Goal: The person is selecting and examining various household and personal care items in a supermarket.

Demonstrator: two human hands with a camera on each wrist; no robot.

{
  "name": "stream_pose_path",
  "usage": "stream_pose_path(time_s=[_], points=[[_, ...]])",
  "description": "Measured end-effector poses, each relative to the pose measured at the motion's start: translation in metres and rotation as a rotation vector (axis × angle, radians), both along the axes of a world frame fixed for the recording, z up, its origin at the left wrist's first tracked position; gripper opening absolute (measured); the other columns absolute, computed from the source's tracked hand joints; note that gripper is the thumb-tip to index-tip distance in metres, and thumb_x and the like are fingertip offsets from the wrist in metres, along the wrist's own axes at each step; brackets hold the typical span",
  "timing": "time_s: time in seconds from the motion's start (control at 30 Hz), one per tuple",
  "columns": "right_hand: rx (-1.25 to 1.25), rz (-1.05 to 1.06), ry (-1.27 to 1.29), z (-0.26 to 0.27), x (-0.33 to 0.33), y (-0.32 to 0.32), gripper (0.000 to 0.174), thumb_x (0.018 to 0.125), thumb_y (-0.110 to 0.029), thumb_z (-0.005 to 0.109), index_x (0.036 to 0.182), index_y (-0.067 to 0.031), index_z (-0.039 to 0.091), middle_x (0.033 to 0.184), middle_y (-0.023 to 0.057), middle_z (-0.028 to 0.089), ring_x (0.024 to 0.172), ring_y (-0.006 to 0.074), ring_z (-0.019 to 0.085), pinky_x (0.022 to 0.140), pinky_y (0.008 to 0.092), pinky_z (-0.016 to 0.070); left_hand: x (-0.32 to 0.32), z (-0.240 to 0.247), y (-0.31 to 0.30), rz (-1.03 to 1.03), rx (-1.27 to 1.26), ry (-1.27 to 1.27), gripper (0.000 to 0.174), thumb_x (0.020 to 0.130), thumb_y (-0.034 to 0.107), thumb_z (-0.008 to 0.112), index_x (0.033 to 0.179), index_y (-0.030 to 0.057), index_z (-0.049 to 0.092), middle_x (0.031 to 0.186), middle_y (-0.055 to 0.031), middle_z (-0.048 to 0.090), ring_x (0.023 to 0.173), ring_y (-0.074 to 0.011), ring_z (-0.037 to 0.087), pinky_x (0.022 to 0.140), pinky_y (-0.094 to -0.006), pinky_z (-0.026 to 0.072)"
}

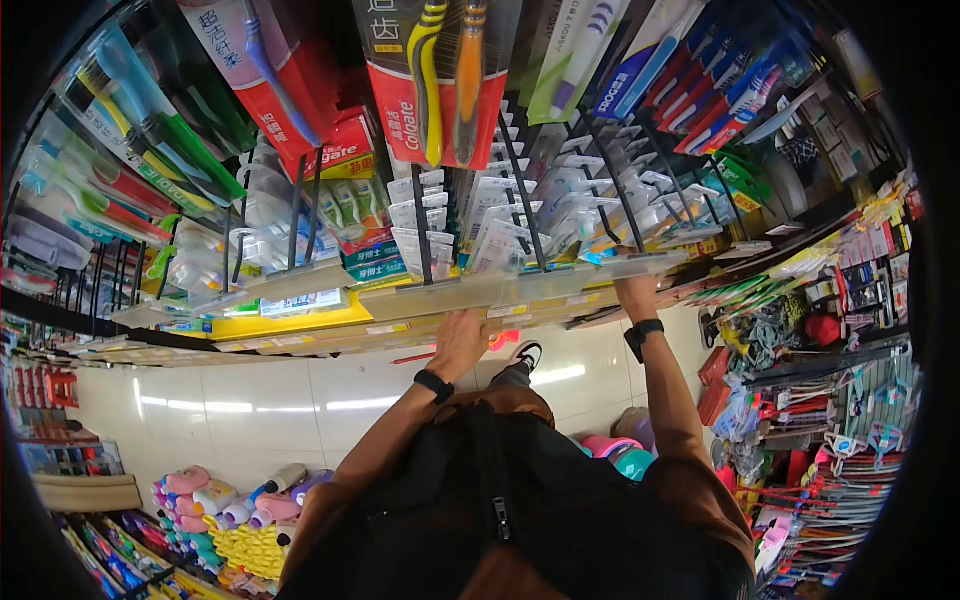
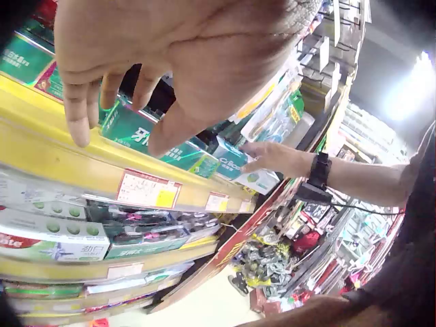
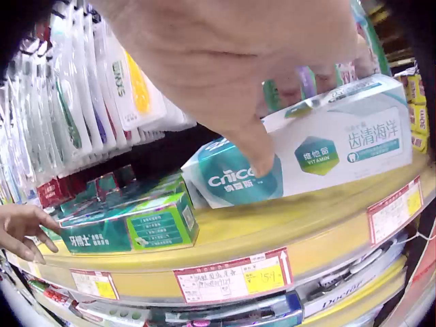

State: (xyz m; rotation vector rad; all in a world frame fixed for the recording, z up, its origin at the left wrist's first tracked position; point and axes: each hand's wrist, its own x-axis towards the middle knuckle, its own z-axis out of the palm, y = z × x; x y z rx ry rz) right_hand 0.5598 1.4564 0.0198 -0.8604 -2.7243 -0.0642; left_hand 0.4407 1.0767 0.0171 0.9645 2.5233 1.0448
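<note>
In the right wrist view my right hand point(image 3: 238, 75) grips a white and teal toothpaste box point(image 3: 327, 146), thumb on its front and fingers over the top, on a yellow shelf point(image 3: 286, 231). Left of it lies a green toothpaste box point(image 3: 129, 225), with my left hand point(image 3: 24, 228) near its left end. The left wrist view shows the left hand point(image 2: 170, 61), fingers extended downward, in front of green boxes point(image 2: 126, 126) at the shelf edge. From the head view, both the left hand point(image 1: 462, 345) and the right hand point(image 1: 637, 295) are at the shelf front.
Packaged toothbrushes point(image 1: 440, 90) hang on hooks above the shelf. Price tags point(image 3: 231, 276) line its edge, with more boxes point(image 2: 51, 235) on lower shelves. Below are a tiled floor point(image 1: 300, 390), bottles point(image 1: 210, 500) and, at right, racks of hanging goods point(image 1: 830, 480).
</note>
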Motion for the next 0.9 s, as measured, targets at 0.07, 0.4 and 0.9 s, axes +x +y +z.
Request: stream_pose_path(time_s=[0.07, 0.4, 0.9], points=[[-0.089, 0.135, 0.081, -0.035, -0.021, 0.022, 0.033, 0.091, -0.023, 0.075, 0.121, -0.0095, 0.075, 0.124, 0.0194, 0.072, 0.129, 0.0443, 0.059, 0.113, 0.0676, 0.0353, -0.004, 0.001, 0.011, -0.025, -0.065, -0.036, 0.042, 0.093, 0.013, 0.072, 0.131, -0.0036, 0.064, 0.128, -0.0316, 0.067, 0.123, -0.0504, 0.061, 0.105, -0.0552, 0.0501], [0.22, 0.424, 0.351, -0.068, -0.042, 0.008, 0.029, 0.088, -0.013, 0.07, 0.114, -0.0019, 0.064, 0.107, 0.0262, 0.065, 0.109, 0.0518, 0.058, 0.097, 0.0627, 0.0456, -0.011, -0.026, 0.038, 0.093, 0.055, 0.18, 0.023, 0.094, 0.015, 0.069, 0.112, -0.0002, 0.073, 0.11, -0.0279, 0.071, 0.105, -0.0489, 0.066, 0.091, -0.0584, 0.0513], [-0.4, 0.341, 0.197, -0.006, -0.013, -0.113, 0.043, 0.084, -0.006, 0.083, 0.124, -0.0022, 0.071, 0.135, 0.0221, 0.062, 0.131, 0.0482, 0.052, 0.113, 0.0544, 0.0451, -0.003, -0.042, 0.022, 0.062, 0.033, 0.144, 0.024, 0.097, 0.019, 0.067, 0.115, 0.0023, 0.071, 0.11, -0.0251, 0.071, 0.102, -0.0494, 0.065, 0.09, -0.0591, 0.049]])
